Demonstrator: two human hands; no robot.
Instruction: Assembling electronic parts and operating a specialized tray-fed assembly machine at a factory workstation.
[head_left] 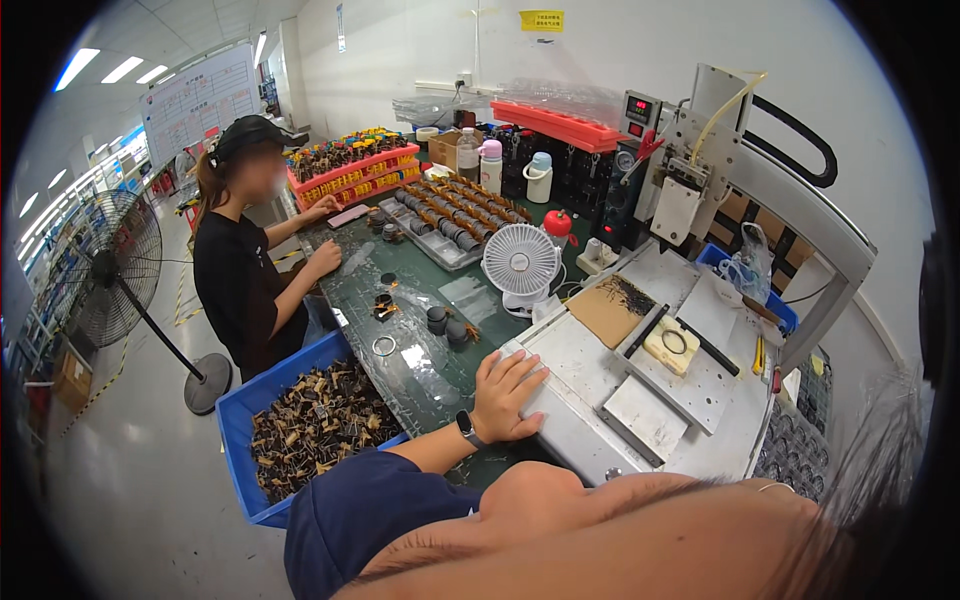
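Note:
My left hand [508,397], with a dark watch on its wrist, lies flat on the left edge of the pale metal machine base [570,415]. Its fingers are spread and hold nothing. Left of its fingertips, dark round parts with orange tabs [450,325] stand on the green worktop [415,370], with a light ring [383,346] farther left. On the machine base, a yellowish block [668,350] bearing a dark ring sits in a metal fixture between two black bars. My right hand does not show.
A press head [680,205] hangs over the fixture. A white fan [521,262] stands behind my hand. Trays of coiled parts [450,220] lie farther back. A blue bin [240,440] full of small parts is at left. A co-worker [245,240] sits beyond it.

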